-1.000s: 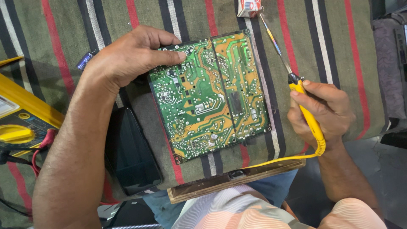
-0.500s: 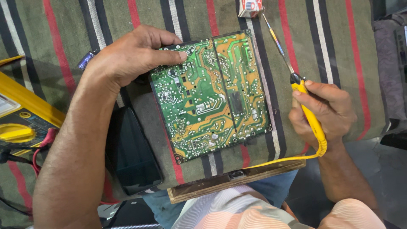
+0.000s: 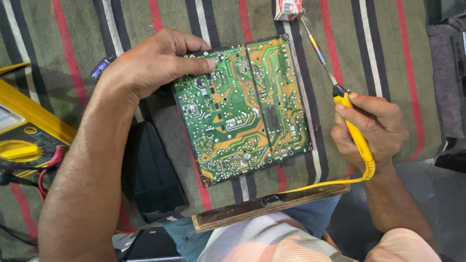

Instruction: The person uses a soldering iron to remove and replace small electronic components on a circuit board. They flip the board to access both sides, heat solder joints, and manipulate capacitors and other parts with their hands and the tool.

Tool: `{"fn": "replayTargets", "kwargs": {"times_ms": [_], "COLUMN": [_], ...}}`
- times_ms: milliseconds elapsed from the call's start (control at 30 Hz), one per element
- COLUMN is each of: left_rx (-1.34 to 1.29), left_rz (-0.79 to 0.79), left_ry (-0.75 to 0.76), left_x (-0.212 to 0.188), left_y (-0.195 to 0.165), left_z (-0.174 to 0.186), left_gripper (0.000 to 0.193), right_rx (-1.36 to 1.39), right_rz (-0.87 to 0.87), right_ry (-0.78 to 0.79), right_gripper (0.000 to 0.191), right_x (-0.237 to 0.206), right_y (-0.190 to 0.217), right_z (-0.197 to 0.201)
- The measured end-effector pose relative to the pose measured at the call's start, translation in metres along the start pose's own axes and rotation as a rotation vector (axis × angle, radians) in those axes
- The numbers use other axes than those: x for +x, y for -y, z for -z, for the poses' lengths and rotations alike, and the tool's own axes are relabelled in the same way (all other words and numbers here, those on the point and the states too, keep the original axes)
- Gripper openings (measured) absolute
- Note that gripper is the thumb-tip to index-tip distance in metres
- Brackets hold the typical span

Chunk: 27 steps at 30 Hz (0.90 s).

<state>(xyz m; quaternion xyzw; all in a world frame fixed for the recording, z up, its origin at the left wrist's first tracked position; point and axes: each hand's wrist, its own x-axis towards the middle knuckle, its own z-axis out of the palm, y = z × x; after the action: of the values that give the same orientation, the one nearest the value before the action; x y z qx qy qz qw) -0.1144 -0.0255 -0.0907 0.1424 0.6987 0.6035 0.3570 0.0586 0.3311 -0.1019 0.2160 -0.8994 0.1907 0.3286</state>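
Our circuit board (image 3: 242, 109) nears the wooden board's (image 3: 252, 209) near edge; left hand (image 3: 155, 60) presses flat (fingers spread) on its far-left corner, right hand (image 3: 371, 127) grips the soldering iron (image 3: 340, 94) beside its right edge.

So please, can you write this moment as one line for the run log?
left hand: rests on green circuit board | right hand: holds yellow soldering iron, tip at small box | board lies on striped cloth

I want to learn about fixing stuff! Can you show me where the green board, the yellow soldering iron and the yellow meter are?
green circuit board (image 3: 242, 111), head view, on the middle of its solder side.
yellow soldering iron (image 3: 358, 138), head view, on its handle in the right hand.
yellow meter (image 3: 22, 140), head view, on its face by the dial.
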Motion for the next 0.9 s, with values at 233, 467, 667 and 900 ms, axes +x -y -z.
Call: {"fn": "replayTargets", "kwargs": {"times_ms": [233, 467, 667, 900], "left_rx": [0.038, -0.024, -0.024, 0.061], "left_rz": [-0.062, -0.088, -0.094, -0.105], "left_ry": [0.016, 0.039, 0.026, -0.025], "left_x": [0.000, 0.000, -0.001, -0.001], "left_y": [0.007, 0.010, 0.010, 0.013], "left_z": [0.006, 0.008, 0.008, 0.009], "left_gripper": [0.026, 0.027, 0.028, 0.029], "right_rx": [0.190, 0.576, 0.768, 0.751], "right_rz": [-0.247, -0.412, -0.474, -0.473], "right_ry": [0.004, 0.016, 0.015, 0.077], "right_gripper": [0.014, 0.015, 0.018, 0.017], "right_x": [0.002, 0.009, 0.016, 0.019], "right_y": [0.014, 0.031, 0.030, 0.031], "right_z": [0.010, -0.001, -0.012, -0.016]}}
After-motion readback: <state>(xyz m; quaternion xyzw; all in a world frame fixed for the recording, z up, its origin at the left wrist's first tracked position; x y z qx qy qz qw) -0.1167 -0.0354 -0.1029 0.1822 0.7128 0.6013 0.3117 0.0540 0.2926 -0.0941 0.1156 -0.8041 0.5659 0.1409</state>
